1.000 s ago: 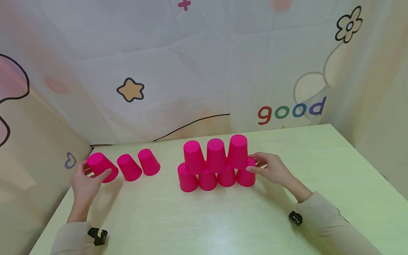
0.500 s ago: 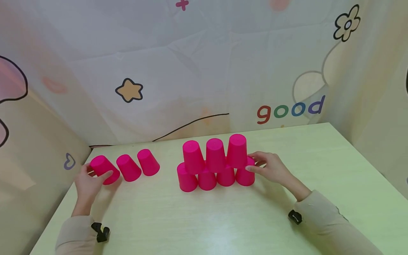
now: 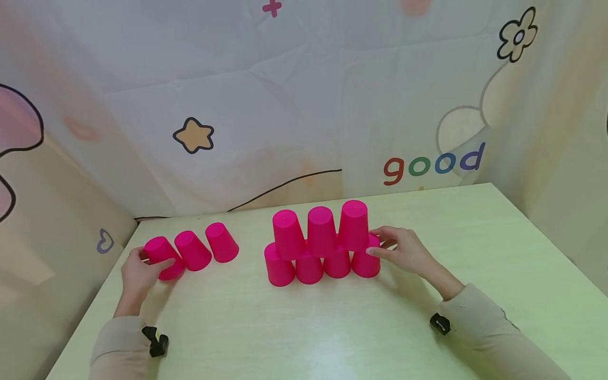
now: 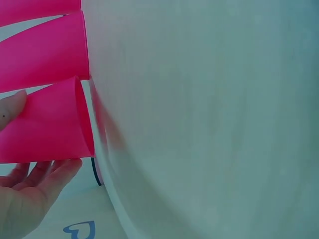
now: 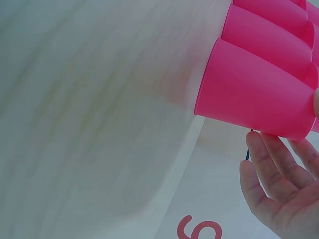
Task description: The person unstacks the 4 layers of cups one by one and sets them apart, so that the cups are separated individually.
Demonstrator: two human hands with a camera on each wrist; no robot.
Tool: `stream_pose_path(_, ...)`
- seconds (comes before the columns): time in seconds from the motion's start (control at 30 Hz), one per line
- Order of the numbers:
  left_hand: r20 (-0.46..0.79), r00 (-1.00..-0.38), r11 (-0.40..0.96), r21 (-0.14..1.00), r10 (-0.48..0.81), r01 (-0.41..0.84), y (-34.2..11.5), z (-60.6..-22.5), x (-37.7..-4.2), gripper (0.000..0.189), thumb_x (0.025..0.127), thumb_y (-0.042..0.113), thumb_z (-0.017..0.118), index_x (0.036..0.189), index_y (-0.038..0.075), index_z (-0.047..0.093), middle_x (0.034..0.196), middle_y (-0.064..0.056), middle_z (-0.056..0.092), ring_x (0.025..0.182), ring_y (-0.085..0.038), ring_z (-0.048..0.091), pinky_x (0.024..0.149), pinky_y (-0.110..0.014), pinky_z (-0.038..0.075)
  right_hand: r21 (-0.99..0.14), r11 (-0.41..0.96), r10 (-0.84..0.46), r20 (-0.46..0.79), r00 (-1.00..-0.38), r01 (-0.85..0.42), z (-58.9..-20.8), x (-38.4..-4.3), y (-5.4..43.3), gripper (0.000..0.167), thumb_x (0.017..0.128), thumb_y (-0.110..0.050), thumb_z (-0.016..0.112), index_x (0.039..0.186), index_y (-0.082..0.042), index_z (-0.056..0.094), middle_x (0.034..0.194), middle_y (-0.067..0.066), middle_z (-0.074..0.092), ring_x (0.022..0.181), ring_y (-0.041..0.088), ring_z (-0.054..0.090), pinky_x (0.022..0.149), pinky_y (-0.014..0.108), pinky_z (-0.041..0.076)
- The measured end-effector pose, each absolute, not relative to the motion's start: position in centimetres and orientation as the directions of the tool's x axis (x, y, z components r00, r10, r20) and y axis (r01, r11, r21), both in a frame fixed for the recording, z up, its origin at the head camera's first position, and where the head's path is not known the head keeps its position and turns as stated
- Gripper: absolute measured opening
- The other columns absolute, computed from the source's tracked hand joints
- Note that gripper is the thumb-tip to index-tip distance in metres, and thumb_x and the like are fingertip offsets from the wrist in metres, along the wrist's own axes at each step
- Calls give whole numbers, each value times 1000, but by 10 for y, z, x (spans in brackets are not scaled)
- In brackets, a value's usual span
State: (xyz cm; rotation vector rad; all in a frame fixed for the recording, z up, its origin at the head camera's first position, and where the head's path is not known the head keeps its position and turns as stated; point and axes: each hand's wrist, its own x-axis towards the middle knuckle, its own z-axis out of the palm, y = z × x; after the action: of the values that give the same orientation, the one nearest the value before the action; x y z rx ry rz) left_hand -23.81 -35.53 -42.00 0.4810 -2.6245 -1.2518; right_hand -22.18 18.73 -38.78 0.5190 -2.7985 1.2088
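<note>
Stack (image 3: 322, 232) stands two tiers, four under three; three loose cups (image 3: 192, 250) left. Your left hand (image 3: 139, 273) grasps the outermost cup (image 3: 160, 250), your right hand's (image 3: 406, 249) fingers the lower-right cup (image 3: 367, 266).

Cups (image 3: 192, 250) left, stack (image 3: 322, 232) right

Three in a row on the left of the table (image 3: 285, 327), slanting back as they run right, left hand (image 3: 139, 272) around the nearest, the next cup just beside it! Across a gap, the stack: four cups below, three on top, right hand (image 3: 401, 249) at the lower row's right end, and the curtain (image 3: 294, 116) behind it all
</note>
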Motion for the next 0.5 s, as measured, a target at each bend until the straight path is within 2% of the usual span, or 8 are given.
stream_pose_path(0.1,-6,-931,580,781,-364,-232,-343,-406,-229,77,78,20,70,133,-10,25,125,-29,37,110,-43,38,84,-49,46,-697,638,-287,179,-941,-327,-387,-221,187,43,79,-17,71,116,2,57,99,14,63,83,24,61,68,33,53)
stream_pose_path(0.33,57,-926,590,785,-373,-189,-392,-463,-260,91,74,40,73,140,3,23,130,-22,38,112,-41,40,79,-47,50,-700,638,-284,173,-943,-321,-387,-221,187,45,79,-18,71,116,2,57,100,14,63,83,24,61,68,33,53)
stream_pose_path(0.5,63,-921,584,789,-385,-190,-403,-470,-265,94,72,48,72,142,10,22,133,-19,38,115,-39,41,79,-46,50,-700,641,-280,169,-945,-315,-387,-221,187,45,79,-18,70,117,2,57,100,14,63,83,24,61,68,33,53)
